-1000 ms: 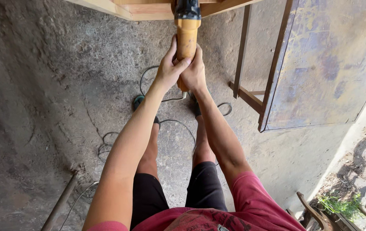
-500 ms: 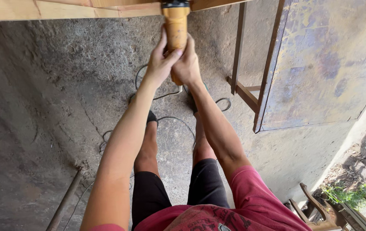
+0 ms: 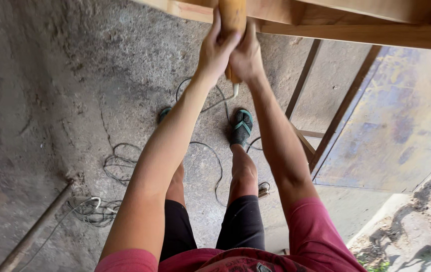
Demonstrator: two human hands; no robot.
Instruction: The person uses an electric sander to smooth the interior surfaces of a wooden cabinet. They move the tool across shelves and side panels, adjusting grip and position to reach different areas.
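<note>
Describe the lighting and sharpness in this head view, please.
Head view: soft even shade over the concrete floor; bright sun only at the lower right ground; both hands, left hand and right hand, on the tool handle, look sharp; wide-lens stretching at edges.

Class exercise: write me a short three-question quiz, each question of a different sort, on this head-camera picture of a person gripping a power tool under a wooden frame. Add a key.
1. True or false: only one hand grips the tool's tan handle.
2. Multiple choice: the loose cable lies on (A) a wooden bench, (B) the concrete floor, (C) grass.
3. Short answer: what lies on the floor at the lower left, beside the cable?

Key:
1. False: the left hand and the right hand both wrap it.
2. B.
3. A metal pipe.
</note>
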